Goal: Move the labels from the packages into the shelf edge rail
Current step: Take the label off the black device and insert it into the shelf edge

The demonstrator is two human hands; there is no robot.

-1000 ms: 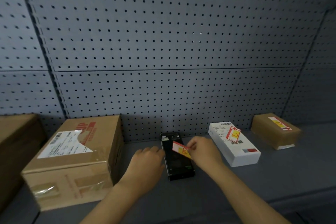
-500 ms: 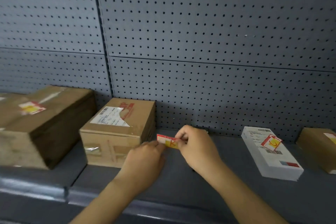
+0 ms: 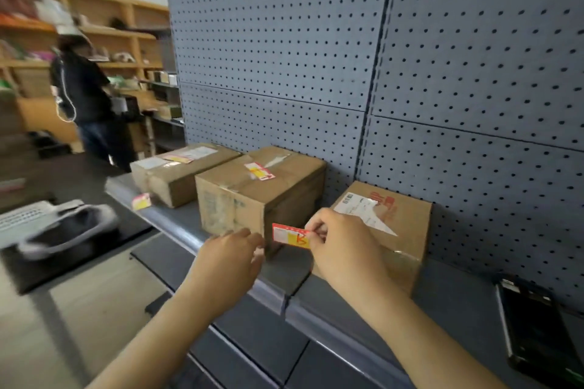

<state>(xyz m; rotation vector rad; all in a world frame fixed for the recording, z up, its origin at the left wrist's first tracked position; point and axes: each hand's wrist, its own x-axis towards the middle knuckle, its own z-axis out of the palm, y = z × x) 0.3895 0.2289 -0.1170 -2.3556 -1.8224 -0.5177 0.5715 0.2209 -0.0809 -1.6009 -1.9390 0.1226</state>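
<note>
View swung left; right hand (image 3: 343, 246) carried the label (image 3: 290, 235) leftward off the scanner (image 3: 537, 325)

Label (image 3: 290, 235) red, yellow, white; boxes (image 3: 252, 199) brown; pegboard (image 3: 442, 73) grey, black-dotted.

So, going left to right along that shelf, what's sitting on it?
Far box → middle box → box with white label → black device.
</note>
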